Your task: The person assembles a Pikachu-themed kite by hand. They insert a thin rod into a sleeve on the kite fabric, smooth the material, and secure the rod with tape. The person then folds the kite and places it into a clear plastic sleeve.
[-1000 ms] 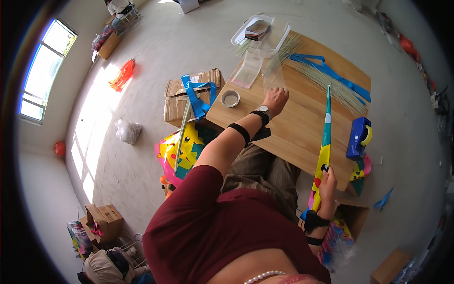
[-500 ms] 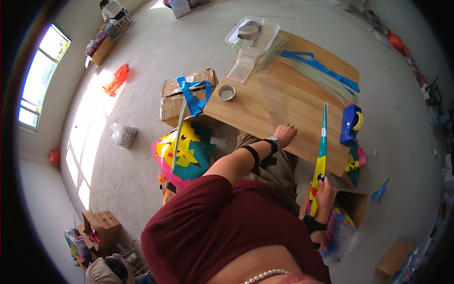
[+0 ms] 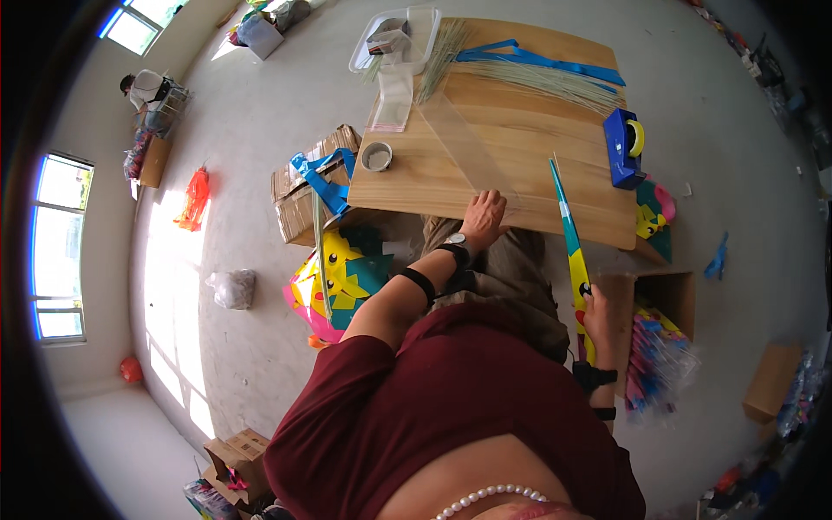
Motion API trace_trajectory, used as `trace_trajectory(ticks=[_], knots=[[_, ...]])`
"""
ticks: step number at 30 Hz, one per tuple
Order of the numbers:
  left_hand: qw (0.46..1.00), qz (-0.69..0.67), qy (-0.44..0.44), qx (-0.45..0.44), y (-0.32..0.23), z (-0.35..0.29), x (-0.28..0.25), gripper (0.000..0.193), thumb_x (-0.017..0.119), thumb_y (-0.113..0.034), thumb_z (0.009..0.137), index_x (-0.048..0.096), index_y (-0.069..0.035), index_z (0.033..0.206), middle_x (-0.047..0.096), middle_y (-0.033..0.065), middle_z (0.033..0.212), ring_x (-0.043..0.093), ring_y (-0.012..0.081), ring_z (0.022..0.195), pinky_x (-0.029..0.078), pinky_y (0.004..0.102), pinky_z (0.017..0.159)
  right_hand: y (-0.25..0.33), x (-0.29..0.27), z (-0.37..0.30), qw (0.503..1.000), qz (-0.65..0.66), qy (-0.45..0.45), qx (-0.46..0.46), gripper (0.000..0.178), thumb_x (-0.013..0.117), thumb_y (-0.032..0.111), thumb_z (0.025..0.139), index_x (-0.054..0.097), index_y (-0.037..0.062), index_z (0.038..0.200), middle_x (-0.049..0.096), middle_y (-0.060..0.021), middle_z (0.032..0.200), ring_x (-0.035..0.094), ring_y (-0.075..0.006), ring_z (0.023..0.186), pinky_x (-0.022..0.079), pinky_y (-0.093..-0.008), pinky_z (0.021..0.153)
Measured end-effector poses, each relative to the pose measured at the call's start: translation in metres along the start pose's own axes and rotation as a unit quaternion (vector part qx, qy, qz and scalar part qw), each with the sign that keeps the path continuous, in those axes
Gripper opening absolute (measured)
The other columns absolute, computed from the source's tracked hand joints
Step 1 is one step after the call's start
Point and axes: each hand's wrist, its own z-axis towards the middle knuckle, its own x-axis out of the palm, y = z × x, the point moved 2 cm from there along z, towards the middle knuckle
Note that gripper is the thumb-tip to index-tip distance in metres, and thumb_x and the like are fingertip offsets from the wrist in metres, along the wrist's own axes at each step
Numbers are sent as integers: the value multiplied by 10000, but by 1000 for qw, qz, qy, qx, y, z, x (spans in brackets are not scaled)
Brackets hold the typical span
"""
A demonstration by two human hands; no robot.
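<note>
"What's closest to you?"
"The right hand [image 3: 600,316], curled round a printed roll [image 3: 574,247], yellow low down, teal toward the tip. The tip shows over the table [image 3: 555,199]; I can't tell if it touches."
"And the left hand [image 3: 484,217]?"
"At the near edge, knuckles up, fingers bent at the end of a clear sleeve [image 3: 462,146]. Pinching or only pressing, I can't tell: the fingertips don't show."
"So what step is this?"
"I'd say minding both at once, the sleeve flat on the wood, the roll kept apart from it. To my eye, the next move calls for a sure hold on that thin end."
"What can't you make out?"
"The roll's lower end, behind the hand, and the sleeve's near edge, too clear against the wood. Farther off I see a tin [image 3: 378,168], a tape dispenser [image 3: 620,156], then rods [image 3: 546,89] partly under a blue ribbon [image 3: 555,63]. The tray [image 3: 356,57] is half covered. Way back, a person [image 3: 152,91], too small to read."
</note>
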Motion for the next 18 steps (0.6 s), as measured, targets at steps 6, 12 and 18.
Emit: trace_trajectory(ticks=[6, 12, 18], knots=[[997, -51, -5, 62, 10, -10, 1, 274, 720, -140, 812, 626, -41, 1050, 590, 134, 1116, 538, 352, 1146, 485, 441, 959, 3, 2, -5, 999, -16, -27, -3, 255, 515, 129, 1043, 569, 16, 1265, 672, -284, 1041, 640, -484, 992, 501, -521, 784], [995, -31, 35, 93, 31, -12, -28, 164, 575, -18, 837, 634, -29, 990, 641, 141, 1089, 592, 353, 1102, 520, 422, 942, -5, 10, -3, 999, 9, -43, -9, 237, 546, 116, 1028, 584, 25, 1244, 673, -283, 1014, 640, -487, 978, 499, -529, 765], [994, -66, 17, 84, 52, -5, -34, 129, 615, -64, 860, 647, -37, 981, 662, 137, 1040, 611, 351, 1062, 507, 436, 927, 15, 7, -1, 1000, 15, -18, 2, 194, 547, 113, 1026, 581, 17, 1192, 658, -295, 961, 628, -494, 945, 469, -543, 735]])
